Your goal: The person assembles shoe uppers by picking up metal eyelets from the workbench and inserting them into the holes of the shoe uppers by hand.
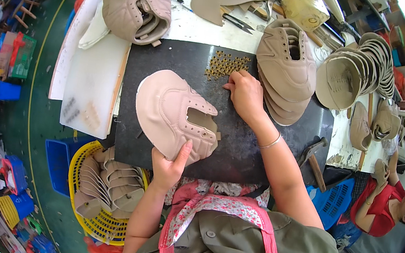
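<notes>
one black mat [181,57] bears one hammer [316,172] and dozens of brass eyelets [225,66]. one round yellow basket [73,176] shows.

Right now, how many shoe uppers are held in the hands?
1 visible: a beige shoe upper, in the left hand, over the black mat. The right hand is at the brass-coloured eyelets and holds no upper. A second nested underneath would be hidden.
</notes>
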A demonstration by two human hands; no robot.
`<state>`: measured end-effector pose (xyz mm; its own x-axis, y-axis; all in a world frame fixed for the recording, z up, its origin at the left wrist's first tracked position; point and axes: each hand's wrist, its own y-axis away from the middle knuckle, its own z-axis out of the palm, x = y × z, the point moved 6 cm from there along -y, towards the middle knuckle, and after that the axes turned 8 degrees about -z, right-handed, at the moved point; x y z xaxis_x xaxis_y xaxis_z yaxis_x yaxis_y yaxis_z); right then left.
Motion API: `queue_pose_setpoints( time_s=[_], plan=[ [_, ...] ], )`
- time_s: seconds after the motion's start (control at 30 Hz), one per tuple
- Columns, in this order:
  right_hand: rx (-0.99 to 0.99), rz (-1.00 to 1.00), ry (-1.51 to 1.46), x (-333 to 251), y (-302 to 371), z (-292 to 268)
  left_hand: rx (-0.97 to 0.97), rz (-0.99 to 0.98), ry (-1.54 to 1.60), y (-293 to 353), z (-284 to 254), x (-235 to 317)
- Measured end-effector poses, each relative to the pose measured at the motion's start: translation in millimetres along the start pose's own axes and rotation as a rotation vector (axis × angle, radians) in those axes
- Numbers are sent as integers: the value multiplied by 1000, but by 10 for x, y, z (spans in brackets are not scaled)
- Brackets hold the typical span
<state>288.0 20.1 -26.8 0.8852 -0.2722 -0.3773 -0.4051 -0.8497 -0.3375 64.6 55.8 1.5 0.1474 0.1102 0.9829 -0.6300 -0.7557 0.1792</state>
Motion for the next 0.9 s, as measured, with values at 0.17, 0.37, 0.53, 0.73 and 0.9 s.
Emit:
queue_pose_setpoints(
  time_s=[0.17, 0.37, 0.53, 0.73, 0.9],
  plan=[
    [-92, 39, -300, -262, 66, -233, 39, -30, 32, 22, -57, -32],
    [-280, 57, -1102, -580, 408, -306, 63, -6, 33, -2, -45, -20],
    [-416, 403, -1337, -613, 533, -179, 74, 63, -38, 16, -5, 19],
    [-470, 316, -1308, -583, 381, -89, 138, 18, -11, 18, -28, -32],
    [-206, 263, -825, -128, 104, -126, 137, 8, 35, 19, -87, -29]
  ],
)
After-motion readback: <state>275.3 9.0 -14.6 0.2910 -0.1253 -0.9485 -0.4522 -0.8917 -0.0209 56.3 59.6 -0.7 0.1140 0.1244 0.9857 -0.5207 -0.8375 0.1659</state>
